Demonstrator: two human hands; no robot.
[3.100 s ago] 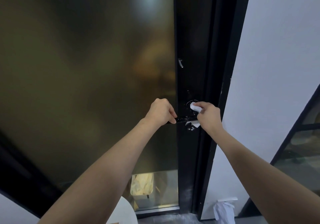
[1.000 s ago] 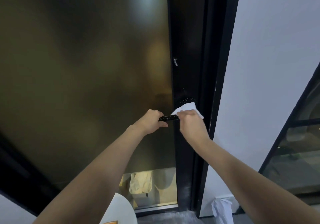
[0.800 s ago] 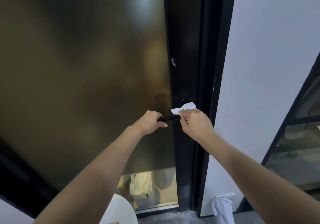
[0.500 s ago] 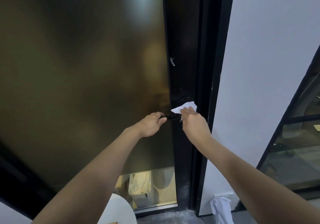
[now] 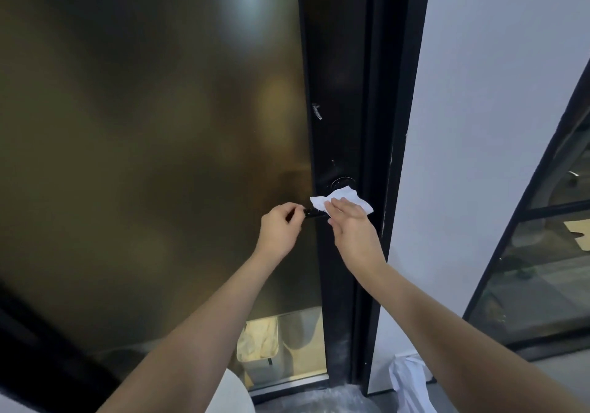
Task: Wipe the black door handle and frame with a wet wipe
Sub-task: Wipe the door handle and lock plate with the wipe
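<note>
Black metal forms the door frame, a vertical stile along the right edge of a dark, frosted glass door. The black door handle is mounted on this stile in its lower half and juts out level to the left over the glass. The left hand has its fingers curled and pinches the handle's free left end between thumb and fingertips. The right hand lies nearly flat, fingers straight and together, pressing a white wet wipe onto the handle's inner end and the stile. The wipe spreads out above the fingertips, touching the round lock plate. A pale scuff marks the stile higher up. Through a clear strip at the door's bottom edge a lined bin shows. A white wall stands right of the frame, with a crumpled white bag at its foot.
</note>
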